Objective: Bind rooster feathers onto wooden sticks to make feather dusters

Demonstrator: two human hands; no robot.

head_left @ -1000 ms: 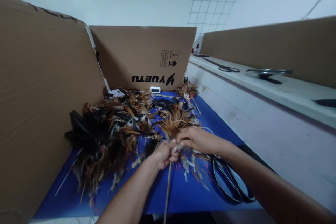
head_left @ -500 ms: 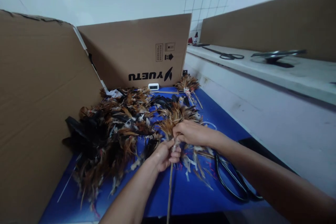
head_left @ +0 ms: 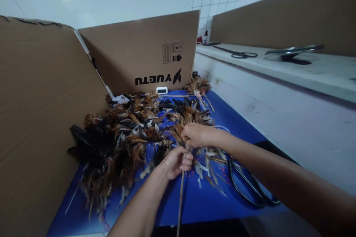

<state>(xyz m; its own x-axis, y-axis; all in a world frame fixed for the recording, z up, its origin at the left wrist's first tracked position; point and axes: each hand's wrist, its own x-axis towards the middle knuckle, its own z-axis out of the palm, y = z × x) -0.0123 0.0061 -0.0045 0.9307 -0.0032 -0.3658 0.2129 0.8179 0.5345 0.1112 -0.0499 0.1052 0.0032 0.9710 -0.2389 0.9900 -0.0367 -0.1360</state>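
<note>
My left hand [head_left: 178,163] is wrapped round a thin wooden stick [head_left: 180,203], whose lower end runs toward me. Brown and black feathers [head_left: 182,116] fan out from the stick's far end, like a feather duster. Just beyond my left hand, the closed fingers of my right hand [head_left: 198,135] pinch at the feather bases; the fingertips are partly hidden. Loose pale feathers [head_left: 208,168] and pink threads lie under my right forearm. Beside that forearm rest large black-handled scissors [head_left: 247,189].
A big heap of feathers [head_left: 125,137] covers the blue table's [head_left: 172,214] left side. Cardboard panels [head_left: 119,55] stand left and behind. A small white digital display [head_left: 161,90] and a finished-looking feather bundle [head_left: 198,86] sit at the back. Another pair of scissors [head_left: 240,54] lies on the right ledge.
My right hand has turned slightly and shifted a little to the left, its fingers lower over the feather bases. My left hand keeps its hold on the stick. The camera view has shifted slightly.
</note>
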